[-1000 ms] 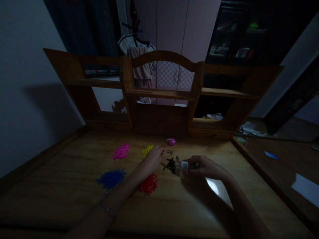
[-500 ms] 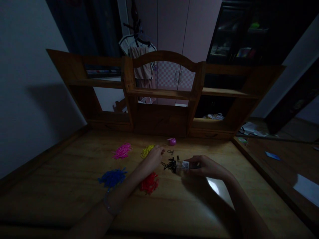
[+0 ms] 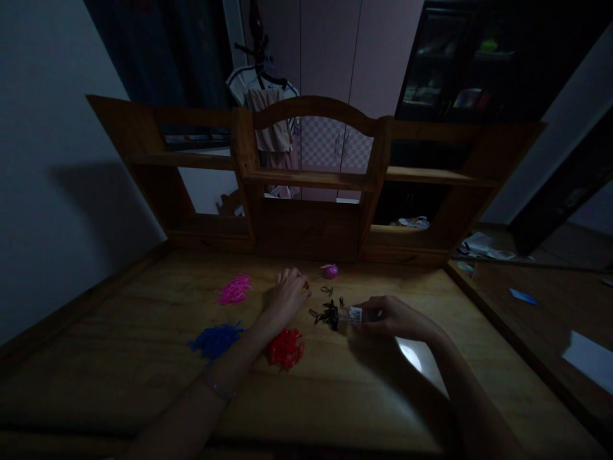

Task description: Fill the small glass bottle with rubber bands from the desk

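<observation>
My left hand (image 3: 288, 292) lies over the spot of the yellow pile, fingers curled down; a bit of the yellow pieces (image 3: 305, 289) shows at its fingertips, the others are hidden beneath it. With my right hand (image 3: 390, 316) I grip a small clear bottle (image 3: 354, 315) with a white label, lying on its side, its mouth to the left. Black clip-like pieces (image 3: 328, 315) lie heaped at that mouth, with a few loose ones (image 3: 327, 291) behind them. Below my left wrist is a red pile (image 3: 286, 349) of small pieces.
A blue pile (image 3: 217, 340) and a pink pile (image 3: 234, 289) of thin pieces lie to the left. A small round purple object (image 3: 331, 271) stands at the back. A wooden shelf unit (image 3: 311, 181) borders the table's far side. Papers (image 3: 590, 361) lie to the right.
My left hand has shifted slightly left and back, covering the yellow pile that was visible beside it. My right hand and the bottle stay nearly where they were.
</observation>
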`<state>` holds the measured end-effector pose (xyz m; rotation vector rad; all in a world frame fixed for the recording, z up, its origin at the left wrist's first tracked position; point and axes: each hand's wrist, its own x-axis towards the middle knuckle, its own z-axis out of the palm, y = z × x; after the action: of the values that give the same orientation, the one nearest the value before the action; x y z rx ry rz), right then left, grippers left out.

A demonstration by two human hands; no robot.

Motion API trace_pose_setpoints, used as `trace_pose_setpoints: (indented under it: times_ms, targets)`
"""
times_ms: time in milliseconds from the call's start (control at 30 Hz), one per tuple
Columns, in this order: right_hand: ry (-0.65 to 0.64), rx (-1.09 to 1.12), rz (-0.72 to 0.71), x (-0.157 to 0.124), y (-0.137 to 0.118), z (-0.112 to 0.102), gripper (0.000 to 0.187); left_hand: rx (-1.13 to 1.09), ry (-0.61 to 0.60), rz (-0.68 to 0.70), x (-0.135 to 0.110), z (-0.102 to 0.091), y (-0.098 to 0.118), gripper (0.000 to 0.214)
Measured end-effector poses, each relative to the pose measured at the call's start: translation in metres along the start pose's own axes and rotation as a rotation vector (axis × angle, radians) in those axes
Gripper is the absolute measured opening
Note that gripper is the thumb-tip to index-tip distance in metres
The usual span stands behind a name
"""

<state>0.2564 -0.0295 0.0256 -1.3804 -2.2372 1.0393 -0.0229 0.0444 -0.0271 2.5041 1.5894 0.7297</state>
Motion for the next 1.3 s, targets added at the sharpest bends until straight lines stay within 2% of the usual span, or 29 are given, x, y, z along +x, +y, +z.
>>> trace_pose_setpoints:
  times_ms: [167,433,633,833,900,1033,1067,1133,1233,1300]
  targets:
    - [0.011,-0.036,0.000,0.000,-0.004,0.000,0.041,0.024,-0.008,0.025,0.002,0.006,0.000,0.008]
    - [0.008,-0.027,-0.009,0.001,0.003,0.001,0.041,0.051,0.014,0.121,0.005,-0.003,0.006,0.004]
    - [0.016,-0.049,-0.016,0.002,0.006,0.002,0.038,0.029,0.072,0.056,0.013,-0.011,0.000,0.006]
    - [0.031,-0.055,-0.012,0.001,0.004,0.001,0.040,-0.085,0.123,-0.032,0.018,-0.020,0.000,0.013]
    - [0.024,-0.050,-0.011,0.000,0.003,0.001,0.041,-0.185,0.057,-0.004,0.015,-0.021,0.005,0.015]
    - [0.000,-0.012,-0.005,0.000,0.002,0.001,0.043,-0.549,-0.291,0.009,0.001,-0.012,0.016,0.023]
    - [0.000,-0.009,-0.004,0.000,0.002,0.001,0.043,-0.603,-0.348,0.005,-0.002,-0.009,0.019,0.024]
    - [-0.002,-0.013,-0.007,0.000,0.002,0.001,0.043,-0.616,-0.379,0.027,-0.006,-0.004,0.024,0.024]
    - [-0.016,-0.009,-0.004,0.000,0.001,0.000,0.041,-0.574,-0.326,0.067,-0.008,-0.004,0.025,0.027]
    - [-0.030,-0.002,0.010,-0.001,0.001,-0.002,0.041,-0.558,-0.279,0.067,-0.007,-0.010,0.020,0.037]
